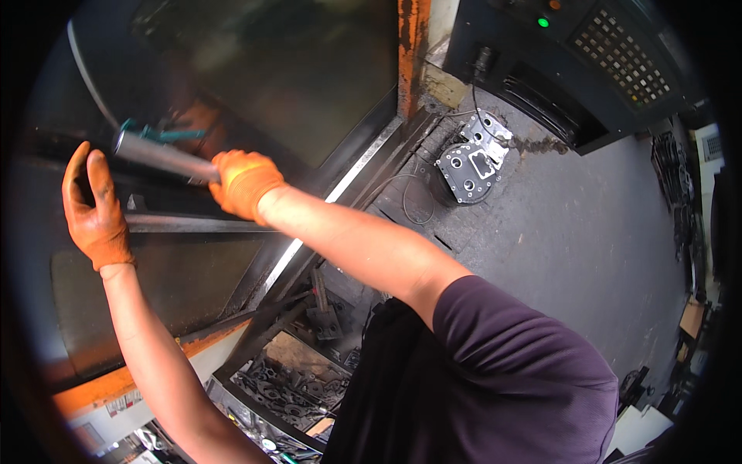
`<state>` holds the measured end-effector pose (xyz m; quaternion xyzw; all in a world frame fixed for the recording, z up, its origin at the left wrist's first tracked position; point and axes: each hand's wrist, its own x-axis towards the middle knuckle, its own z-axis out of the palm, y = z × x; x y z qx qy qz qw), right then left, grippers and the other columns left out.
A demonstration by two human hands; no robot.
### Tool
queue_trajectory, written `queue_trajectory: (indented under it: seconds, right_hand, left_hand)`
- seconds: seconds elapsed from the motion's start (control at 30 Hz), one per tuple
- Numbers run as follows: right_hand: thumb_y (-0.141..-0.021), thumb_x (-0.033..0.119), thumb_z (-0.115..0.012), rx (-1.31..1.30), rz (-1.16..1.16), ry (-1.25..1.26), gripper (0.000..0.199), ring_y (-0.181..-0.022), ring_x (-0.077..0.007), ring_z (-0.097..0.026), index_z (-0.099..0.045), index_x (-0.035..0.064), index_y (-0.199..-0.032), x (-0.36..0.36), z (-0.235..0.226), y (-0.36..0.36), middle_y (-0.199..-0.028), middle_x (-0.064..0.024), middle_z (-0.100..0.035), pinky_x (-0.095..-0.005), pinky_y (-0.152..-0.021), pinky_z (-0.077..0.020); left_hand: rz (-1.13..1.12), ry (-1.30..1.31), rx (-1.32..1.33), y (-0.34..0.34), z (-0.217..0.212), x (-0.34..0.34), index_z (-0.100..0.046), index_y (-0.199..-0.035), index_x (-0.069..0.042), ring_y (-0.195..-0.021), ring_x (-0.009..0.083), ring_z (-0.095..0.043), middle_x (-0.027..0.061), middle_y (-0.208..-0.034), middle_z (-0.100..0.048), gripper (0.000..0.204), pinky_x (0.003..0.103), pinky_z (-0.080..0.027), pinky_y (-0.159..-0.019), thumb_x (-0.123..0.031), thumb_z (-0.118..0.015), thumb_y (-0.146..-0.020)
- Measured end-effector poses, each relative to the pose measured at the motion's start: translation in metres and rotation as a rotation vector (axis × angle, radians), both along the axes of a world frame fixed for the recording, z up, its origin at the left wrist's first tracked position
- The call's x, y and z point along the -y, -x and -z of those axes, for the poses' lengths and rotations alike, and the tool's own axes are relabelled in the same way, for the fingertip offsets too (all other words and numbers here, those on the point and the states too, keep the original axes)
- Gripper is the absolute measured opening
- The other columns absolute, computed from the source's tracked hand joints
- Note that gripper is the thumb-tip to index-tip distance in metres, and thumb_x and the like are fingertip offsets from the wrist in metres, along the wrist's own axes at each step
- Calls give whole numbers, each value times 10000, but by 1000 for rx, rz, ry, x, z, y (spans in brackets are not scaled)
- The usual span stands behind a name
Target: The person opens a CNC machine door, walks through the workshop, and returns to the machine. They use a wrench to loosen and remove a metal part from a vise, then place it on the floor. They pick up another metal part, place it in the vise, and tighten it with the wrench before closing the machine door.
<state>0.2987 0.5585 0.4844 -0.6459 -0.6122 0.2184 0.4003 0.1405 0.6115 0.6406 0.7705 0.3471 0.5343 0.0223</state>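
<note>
Plainly, we list what shows, line by line.

Right hand: our right hand (pixel 241 184), in an orange glove, is closed around the near end of a grey metal tube (pixel 164 157).
Left hand: our left hand (pixel 94 213), also gloved in orange, is spread wide with the palm up and holds nothing.
Tube's place: it lies up against the dark machine door (pixel 255 69), toward the door's left edge, above a horizontal rail (pixel 193 224).
Long axis: the tube runs from the right fist up and to the left, its free end by a teal fitting (pixel 166 134) (what this is, we cannot tell).
Key relation: the free end sits just above and to the right of the open left hand, which is near it but apart.
Elsewhere: a machined metal casting (pixel 473 162) rests on the grey floor (pixel 587 232) beside a control panel (pixel 618 54).
</note>
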Motion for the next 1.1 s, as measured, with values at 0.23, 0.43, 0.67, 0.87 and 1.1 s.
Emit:
queue_trajectory:
  seconds: [0.23, 0.43, 0.67, 0.87, 1.1]
  right_hand:
    - [-886, 264, -645, -65, 1, 44, 247, -958, -389, -683, -664, 54, -1016, 2, -1, 26, -1010, -193, -695, -461, -849, -547]
    - [-866, 230, -677, -79, 43, 111, 254, -997, -384, -675, -658, 60, -1053, 5, -11, 16, -1045, -185, -697, -444, -880, -538]
    - [-875, 245, -677, -118, 18, 138, 317, -1066, -389, -649, -635, 67, -1134, 13, -18, 25, -1119, -201, -677, -438, -927, -519]
    - [-916, 265, -624, -178, -31, 63, 436, -1195, -416, -567, -549, 78, -1303, 33, -8, 6, -1253, -229, -613, -457, -1005, -473]
    - [-957, 311, -561, 112, -180, 173, 497, -1262, -382, -522, -484, 73, -1386, 136, 140, -45, -1379, -207, -529, -439, -1065, -416]
  left_hand:
    - [-116, -27, -248, -1, -9, 3, -678, -1218, -56, -839, 88, -566, -5, -965, -627, 434, 243, -478, -783, -285, -805, -872]
    - [-118, 175, -213, -6, -12, 6, -696, -1176, -52, -811, 80, -573, 0, -927, -662, 465, 233, -489, -774, -361, -817, -849]
    - [-238, -63, -335, -19, -17, 7, -675, -1124, -102, -852, 180, -640, 41, -992, -680, 330, 315, -510, -803, -308, -730, -871]
    - [-263, -15, -359, -40, -10, 15, -652, -1089, -117, -947, 313, -654, 89, -1017, -676, 313, 395, -505, -843, -333, -699, -868]
    - [-361, 152, -278, -38, -33, 43, -651, -968, -116, -893, 307, -663, 49, -961, -679, 250, 414, -520, -804, -337, -697, -859]
